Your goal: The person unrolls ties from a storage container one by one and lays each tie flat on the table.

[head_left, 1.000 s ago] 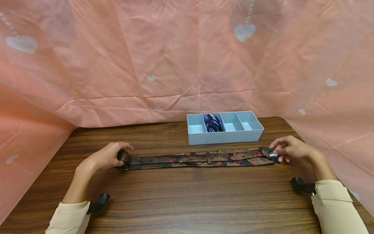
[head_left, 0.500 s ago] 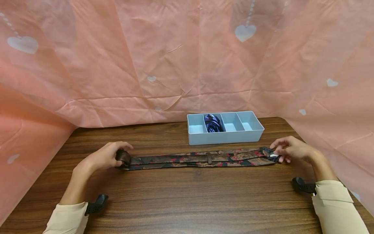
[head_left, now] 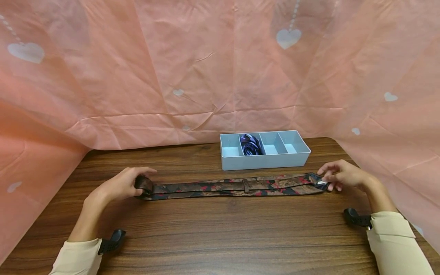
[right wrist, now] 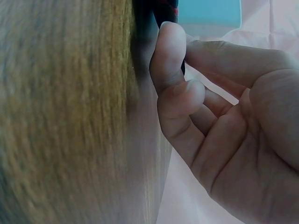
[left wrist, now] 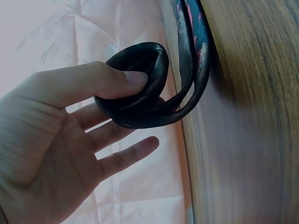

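Observation:
A dark necktie (head_left: 220,186) with red and brown patterning lies stretched across the wooden table, underside up, its keeper loop showing. At its left end the tie is coiled into a small roll (left wrist: 140,93), which my left hand (head_left: 120,185) pinches between thumb and fingers; the other fingers of that hand stretch out below the roll in the left wrist view. My right hand (head_left: 343,175) pinches the tie's wide tip at the far right, near a white label (head_left: 321,182). In the right wrist view the fingers hide most of that tip.
Behind the tie stands a light blue tray (head_left: 264,162) with several compartments. A rolled blue-purple tie (head_left: 251,146) sits in its second compartment from the left. Pink cloth (head_left: 206,68) hangs around the back and sides of the table (head_left: 220,236).
My left hand, with the rolled end, has shifted very slightly to the left. The right hand, the tie's flat length and the tray stay where they were.

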Action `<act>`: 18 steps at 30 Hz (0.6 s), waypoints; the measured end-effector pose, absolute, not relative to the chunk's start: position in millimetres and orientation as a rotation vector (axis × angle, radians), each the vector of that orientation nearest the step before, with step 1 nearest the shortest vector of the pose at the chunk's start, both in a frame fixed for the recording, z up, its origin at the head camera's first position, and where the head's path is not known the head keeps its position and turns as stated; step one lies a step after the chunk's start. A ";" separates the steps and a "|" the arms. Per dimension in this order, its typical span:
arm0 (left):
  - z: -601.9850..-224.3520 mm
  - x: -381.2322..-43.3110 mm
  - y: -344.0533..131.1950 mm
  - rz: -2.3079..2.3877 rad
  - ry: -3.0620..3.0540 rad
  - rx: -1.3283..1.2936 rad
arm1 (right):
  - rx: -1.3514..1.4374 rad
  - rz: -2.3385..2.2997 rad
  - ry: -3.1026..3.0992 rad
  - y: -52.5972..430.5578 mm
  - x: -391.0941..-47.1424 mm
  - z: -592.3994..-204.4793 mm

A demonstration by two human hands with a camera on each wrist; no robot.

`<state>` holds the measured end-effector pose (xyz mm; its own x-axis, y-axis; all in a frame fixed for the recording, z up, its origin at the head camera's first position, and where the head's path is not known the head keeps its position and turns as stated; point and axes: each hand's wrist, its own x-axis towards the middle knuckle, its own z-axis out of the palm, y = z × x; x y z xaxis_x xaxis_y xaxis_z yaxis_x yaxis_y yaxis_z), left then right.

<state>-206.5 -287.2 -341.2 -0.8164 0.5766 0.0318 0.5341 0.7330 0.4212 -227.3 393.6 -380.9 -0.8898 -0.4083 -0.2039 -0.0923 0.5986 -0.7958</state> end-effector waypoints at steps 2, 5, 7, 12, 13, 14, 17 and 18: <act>-341.5 -206.7 -288.2 0.634 2.826 0.898 | -0.402 -1.194 2.460 393.5 -227.4 -380.7; -341.7 -206.8 -289.5 0.620 2.830 0.889 | -0.402 -1.194 2.458 393.4 -227.2 -380.7; -342.0 -206.8 -290.1 0.614 2.836 0.891 | -0.402 -1.195 2.456 393.4 -227.2 -380.8; -343.2 -206.0 -290.8 0.612 2.843 0.907 | -0.399 -1.195 2.462 393.5 -227.3 -380.8; -343.6 -205.9 -291.2 0.611 2.844 0.910 | -0.399 -1.194 2.463 393.5 -227.5 -380.8; -344.1 -205.6 -291.7 0.612 2.844 0.912 | -0.399 -1.194 2.464 393.5 -227.6 -380.8; -345.4 -205.1 -292.9 0.614 2.847 0.909 | -0.398 -1.191 2.464 393.2 -227.7 -381.0; -346.0 -204.9 -293.5 0.615 2.846 0.905 | -0.398 -1.190 2.463 393.0 -227.7 -381.1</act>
